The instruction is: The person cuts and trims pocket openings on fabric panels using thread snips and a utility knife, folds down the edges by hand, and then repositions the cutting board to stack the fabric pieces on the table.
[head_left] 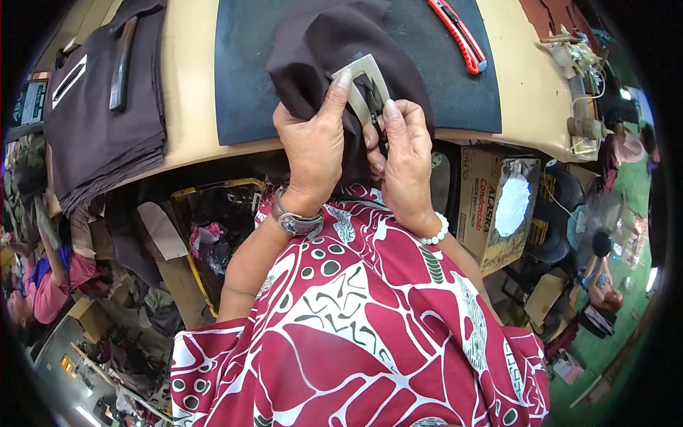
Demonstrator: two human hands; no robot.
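A light rectangular frame with a slot (pixel 361 89) lies against bunched dark brown cloth (pixel 320 35) in front of me. My left hand (pixel 316 139) is closed on the cloth and the frame, its thumb pressing the frame's left edge. My right hand (pixel 405 146) is closed at the frame's lower right, thumb on its edge and fingers curled underneath. A small dark object (pixel 380 135) shows between those right fingers; its kind I cannot make out. Dark material is visible through the slot. Beneath the cloth lies a dark cutting mat (pixel 245 78).
A red utility knife (pixel 461 39) lies on the mat's right side. To the left, a hammer (pixel 124 64) and a white slotted frame (pixel 70 82) rest on stacked brown cloth (pixel 92 142). A carton (pixel 484 203) stands below the table's right edge. Other people are at both sides.
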